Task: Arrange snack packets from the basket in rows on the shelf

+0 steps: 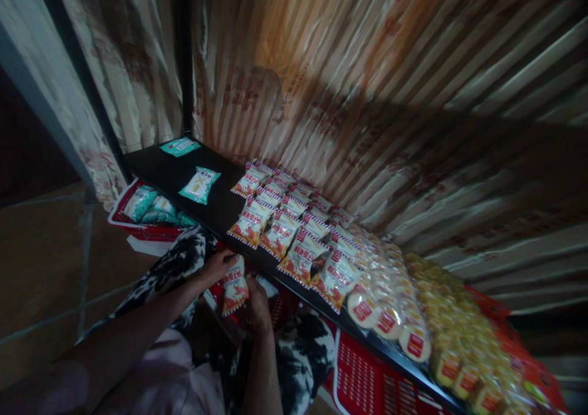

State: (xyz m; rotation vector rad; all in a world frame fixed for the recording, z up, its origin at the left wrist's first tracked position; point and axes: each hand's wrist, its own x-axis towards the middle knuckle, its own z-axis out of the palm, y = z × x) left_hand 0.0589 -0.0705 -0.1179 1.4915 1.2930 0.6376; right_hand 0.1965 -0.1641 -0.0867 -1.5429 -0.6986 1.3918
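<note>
A white and orange snack bag (236, 287) with red lettering is held upright between my two hands, low in front of the black shelf (151, 162). My left hand (219, 266) has its fingers closed on the bag's upper left edge. At the bag's right side, my right hand (258, 304) grips it, its fingertips partly hidden. Just beyond them, matching snack bags (249, 220) stand in rows on the shelf. Below my hands is a red basket (276, 311), mostly in shadow, its contents unclear.
Two teal packets, one lying near the back corner (180, 146) and one closer (200, 184), are on the shelf's left end. A red basket (120, 214) holds teal packets. Rightward are round wrapped crackers (384, 322), yellow packs (448, 366) and another red basket (362, 372). Corrugated sheeting (367, 96) backs the shelf.
</note>
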